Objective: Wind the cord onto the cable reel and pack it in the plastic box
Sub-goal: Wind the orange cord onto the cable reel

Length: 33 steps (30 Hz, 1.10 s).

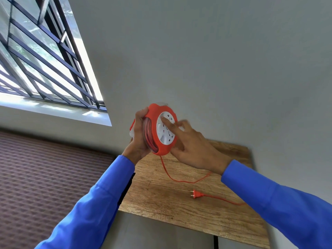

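Note:
An orange cable reel [154,117] with a white socket face is held up on edge above the wooden table [161,200]. My left hand [139,137] grips its rim from the left. My right hand [190,146] has its index finger pressed on the white face, the other fingers spread and slightly blurred. Orange cord is wound inside the reel. A loose length of cord [177,180] hangs from the reel's bottom and trails across the table, passing under my right sleeve. Its orange plug [195,194] lies flat on the wood. No plastic box is in view.
The table stands against a grey wall [215,60]. A barred window [41,56] is at upper left. A patterned maroon surface [45,177] lies left of the table. Grey floor shows below the table's front edge.

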Available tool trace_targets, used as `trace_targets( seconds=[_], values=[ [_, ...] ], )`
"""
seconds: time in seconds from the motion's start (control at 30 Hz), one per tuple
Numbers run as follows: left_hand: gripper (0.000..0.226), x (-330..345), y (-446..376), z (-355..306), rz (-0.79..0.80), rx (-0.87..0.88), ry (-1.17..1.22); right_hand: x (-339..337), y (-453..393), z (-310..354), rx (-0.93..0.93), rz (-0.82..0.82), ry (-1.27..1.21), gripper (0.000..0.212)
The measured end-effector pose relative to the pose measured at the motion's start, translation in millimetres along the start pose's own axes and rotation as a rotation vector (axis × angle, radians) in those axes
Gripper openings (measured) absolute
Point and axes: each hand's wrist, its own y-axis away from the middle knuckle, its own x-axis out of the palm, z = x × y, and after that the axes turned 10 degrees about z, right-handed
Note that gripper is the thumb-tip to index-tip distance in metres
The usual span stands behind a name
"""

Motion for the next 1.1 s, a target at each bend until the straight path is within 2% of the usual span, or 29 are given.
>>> trace_targets(
  seconds=[0.1,0.23,0.4,0.5,0.6,0.7,0.77,0.9,1.0,1.1],
  values=[
    [0.107,-6.3,-2.7,7.9,-0.007,-0.013,-0.012,7.1,-0.4,0.0,0.062,0.076,-0.128,0.095],
    [0.095,-15.0,-4.1,21.2,0.026,-0.102,-0.015,3.3,-7.4,1.3,0.180,0.041,-0.333,0.082],
    [0.090,-14.8,4.8,35.5,0.159,-0.152,0.048,-7.7,-11.2,-2.6,0.347,0.121,-1.037,0.048],
    [0.092,-15.8,3.6,35.4,0.236,-0.166,0.102,-7.9,-2.6,-9.9,0.380,0.174,-1.347,0.058],
    [0.094,-17.8,-4.3,27.6,0.316,-0.144,0.096,-1.7,5.4,-6.0,0.340,0.096,-1.433,0.067],
    [0.098,-17.4,-4.6,22.2,0.236,-0.124,0.079,7.7,15.4,0.6,0.260,0.010,-1.224,0.051],
    [0.103,-15.8,-2.2,20.1,0.150,-0.124,0.082,13.6,23.0,3.4,0.210,-0.080,-0.911,0.046],
    [0.106,-12.7,2.5,18.3,0.051,-0.082,0.059,20.7,30.6,-1.6,-0.009,-0.272,0.199,0.048],
    [0.105,-11.4,6.0,19.5,0.036,-0.124,0.079,12.3,28.7,-9.1,-0.163,-0.218,0.697,0.050],
    [0.106,-12.8,7.9,19.4,0.046,-0.189,0.092,-1.0,24.0,-18.6,-0.286,-0.177,0.991,0.052]
  ],
)
